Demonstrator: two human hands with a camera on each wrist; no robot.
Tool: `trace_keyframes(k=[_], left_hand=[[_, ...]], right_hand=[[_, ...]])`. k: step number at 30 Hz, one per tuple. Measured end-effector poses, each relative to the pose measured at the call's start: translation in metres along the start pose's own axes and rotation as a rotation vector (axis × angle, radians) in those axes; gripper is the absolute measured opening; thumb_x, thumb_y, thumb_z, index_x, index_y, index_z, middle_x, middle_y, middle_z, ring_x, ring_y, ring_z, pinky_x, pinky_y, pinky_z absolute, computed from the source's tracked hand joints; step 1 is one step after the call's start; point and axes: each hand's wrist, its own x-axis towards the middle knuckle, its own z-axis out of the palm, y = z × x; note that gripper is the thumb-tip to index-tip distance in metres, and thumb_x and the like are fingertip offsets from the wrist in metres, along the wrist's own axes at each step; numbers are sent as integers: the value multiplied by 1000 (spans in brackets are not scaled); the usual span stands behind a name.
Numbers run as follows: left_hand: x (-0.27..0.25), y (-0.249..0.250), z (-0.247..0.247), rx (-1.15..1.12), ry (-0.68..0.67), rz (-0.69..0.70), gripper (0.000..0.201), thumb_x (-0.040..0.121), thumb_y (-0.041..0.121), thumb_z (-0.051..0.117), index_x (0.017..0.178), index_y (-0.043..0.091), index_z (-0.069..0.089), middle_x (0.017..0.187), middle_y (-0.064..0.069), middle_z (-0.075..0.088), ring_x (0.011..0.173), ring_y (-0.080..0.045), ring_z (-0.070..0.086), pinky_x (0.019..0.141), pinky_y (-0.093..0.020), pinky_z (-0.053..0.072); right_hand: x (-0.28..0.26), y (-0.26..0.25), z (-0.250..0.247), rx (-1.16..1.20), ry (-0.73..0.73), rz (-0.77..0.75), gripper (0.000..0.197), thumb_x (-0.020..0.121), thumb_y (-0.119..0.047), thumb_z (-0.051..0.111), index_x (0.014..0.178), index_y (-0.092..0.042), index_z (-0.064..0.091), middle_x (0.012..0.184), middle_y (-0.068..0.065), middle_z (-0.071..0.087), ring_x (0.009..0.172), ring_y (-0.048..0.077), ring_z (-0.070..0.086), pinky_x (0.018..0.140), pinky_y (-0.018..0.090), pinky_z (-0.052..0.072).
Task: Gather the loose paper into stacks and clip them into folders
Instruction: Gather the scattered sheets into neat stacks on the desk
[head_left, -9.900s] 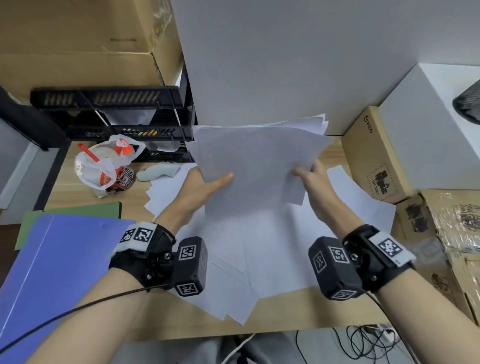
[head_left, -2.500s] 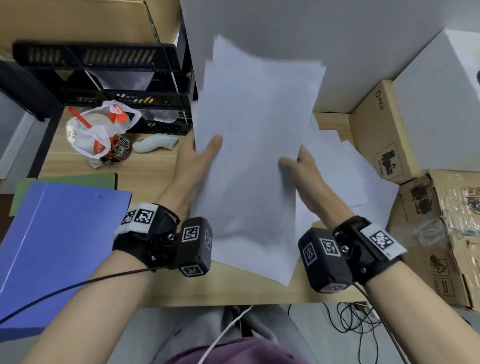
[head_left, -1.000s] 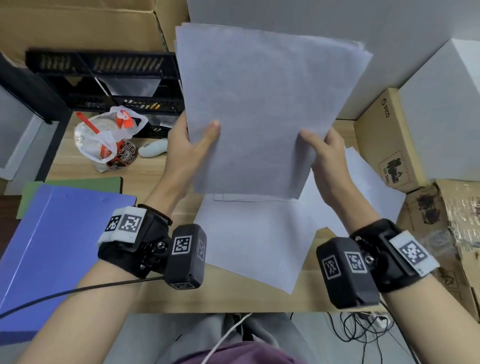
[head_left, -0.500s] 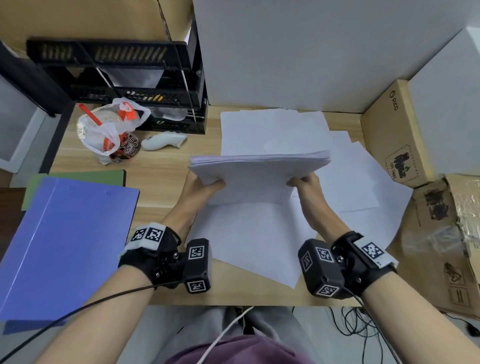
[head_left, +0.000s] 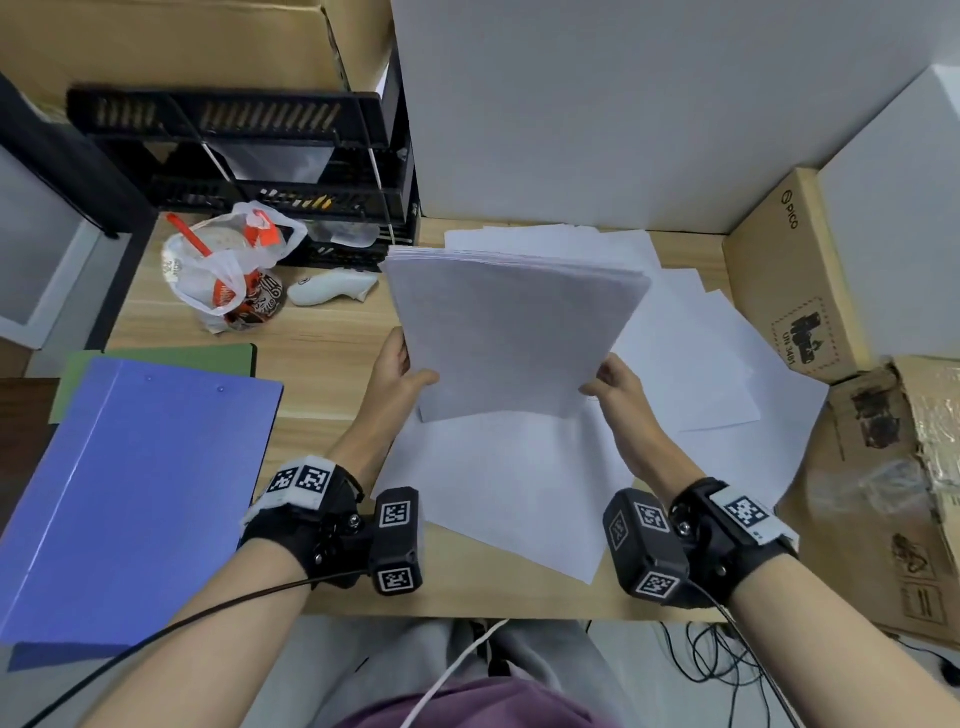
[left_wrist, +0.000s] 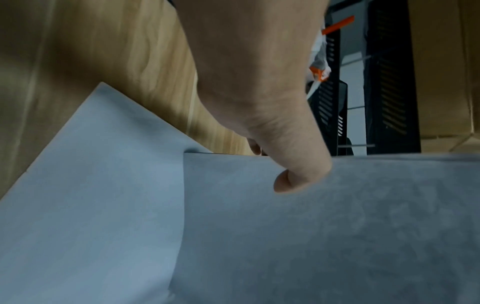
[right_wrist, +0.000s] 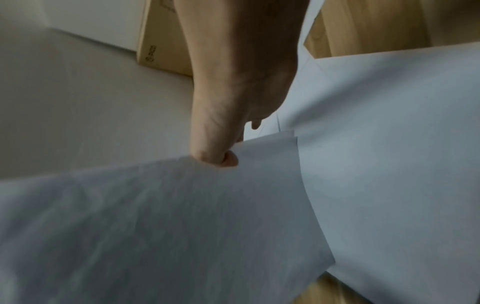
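— Paper stack: who has it?
— Left hand and right hand both pinch its near corners, thumbs on top, tilted above loose sheets mid-surface.
— Anything only the head view shows?
— The blue folder at the surface's left edge.

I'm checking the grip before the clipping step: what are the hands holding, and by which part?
A stack of paper, held above the desk. The left hand pinches its near left corner; the right hand pinches its near right corner.
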Motion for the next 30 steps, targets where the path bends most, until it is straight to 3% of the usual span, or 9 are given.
trace_keyframes(k=[5,9,11,13,17,19,23,26,30], left_hand=[[-1,30,6,-37,-36,154,52,80,-7,57,119,26,52,116,5,64,106,-2,62,79,-16,50],[9,59,7,-3,-6,291,46,81,-14,55,102,27,52,97,8,62,88,3,61,76,-15,49],[10,62,1,27,-34,332,43,77,-14,55,101,22,50,92,6,58,85,-4,55,74,-19,46],[8,60,-3,45,-66,350,49,71,-13,53,107,20,48,96,6,53,86,-6,51,72,-18,44],[4,54,3,28,-59,334,57,56,-11,46,109,12,48,97,3,54,88,-7,52,72,-21,44],[3,53,6,-2,-29,297,59,56,-11,45,107,17,51,99,0,58,90,-6,57,71,-21,47],[4,53,4,-20,-4,283,61,54,-12,44,101,25,50,95,3,57,84,-4,56,63,-20,45],[4,50,8,-3,-3,321,54,54,-12,44,101,15,49,98,-3,53,87,-11,50,65,-21,42],[4,42,11,14,33,297,47,70,-22,44,98,16,49,87,4,57,80,-2,53,70,-17,42]], right_hand=[[-2,-2,-5,17,-22,-24,42,86,2,50,123,-17,59,121,-4,66,114,14,61,97,33,49],[-1,-10,-4,8,-17,-67,35,84,5,48,107,-17,63,115,6,67,111,25,61,95,40,48],[-5,-13,-5,6,-51,-79,41,82,11,45,101,-21,61,107,0,66,101,15,61,86,28,50],[-9,-18,-8,17,-57,-100,43,80,15,41,105,-15,59,99,-6,64,90,5,60,72,12,47],[-13,-37,-7,9,-52,-185,35,73,17,37,79,-15,51,72,-7,49,68,10,42,60,23,33],[-16,-52,-8,16,-30,-245,27,69,11,38,69,-15,45,64,-5,41,61,10,34,55,24,26],[-23,-77,-18,68,-6,-381,38,67,5,38,90,-19,58,82,-1,54,74,12,44,62,22,38],[-23,-85,-15,79,9,-420,31,68,3,38,84,-20,53,79,-11,53,70,7,45,59,18,36],[-17,-72,-10,117,50,-362,30,72,6,40,84,-18,54,82,-9,55,72,6,48,62,18,39]])
